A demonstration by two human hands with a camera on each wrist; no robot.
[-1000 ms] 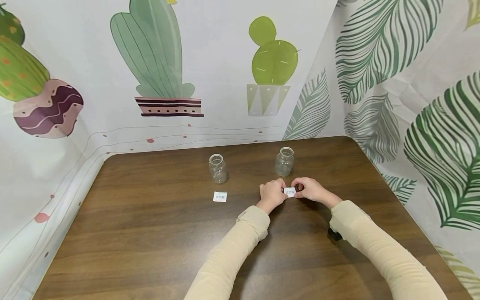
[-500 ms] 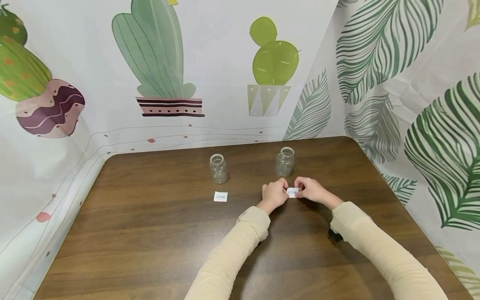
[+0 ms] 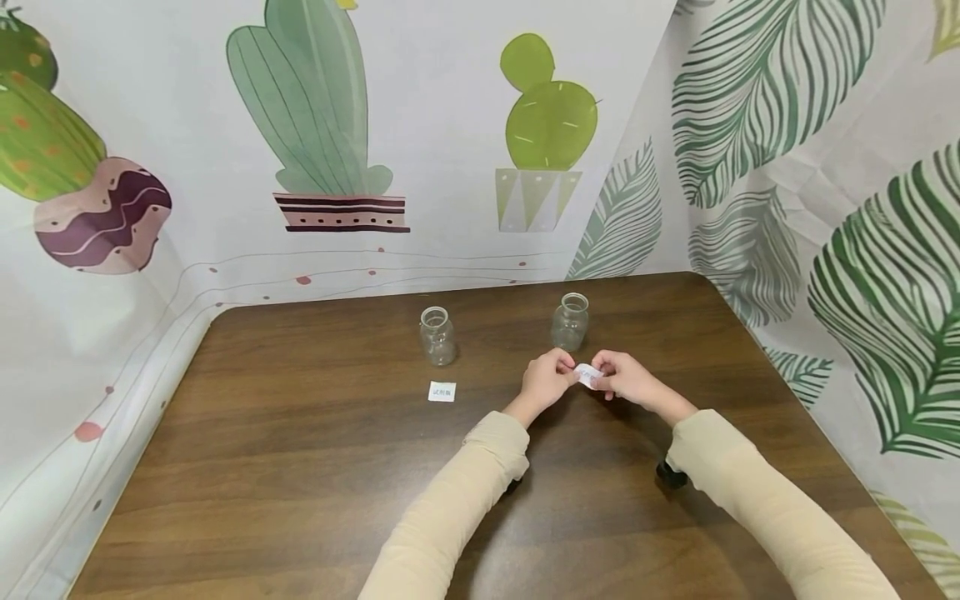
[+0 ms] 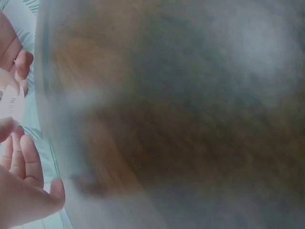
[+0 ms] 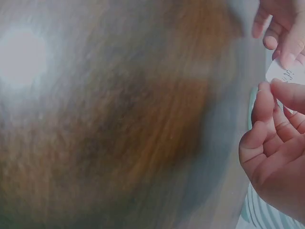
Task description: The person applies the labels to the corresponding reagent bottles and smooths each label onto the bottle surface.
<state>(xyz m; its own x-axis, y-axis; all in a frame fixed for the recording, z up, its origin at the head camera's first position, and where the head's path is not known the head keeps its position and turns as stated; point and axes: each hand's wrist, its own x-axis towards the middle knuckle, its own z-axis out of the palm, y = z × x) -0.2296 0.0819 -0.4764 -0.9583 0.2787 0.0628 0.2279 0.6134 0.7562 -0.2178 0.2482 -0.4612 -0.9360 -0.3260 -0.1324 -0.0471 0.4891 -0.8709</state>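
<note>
Between my two hands is a small white paper label with printed characters, tilted and bent. My left hand pinches its left end between thumb and fingertips. At the other end, my right hand pinches it the same way. The right wrist view shows the thumb of the right hand pressing the edge of the label. In the left wrist view the label sits at the left border, partly cut off. A clear glass jar stands upright just beyond the hands.
Another clear glass jar stands upright farther left on the brown wooden table. A second white label lies flat in front of it. A printed cloth backdrop with cacti and leaves rises behind the table.
The label was level between the fingertips and is now tilted and curved. Both hands have shifted slightly away from me and turned, with the grip kept at both ends.
</note>
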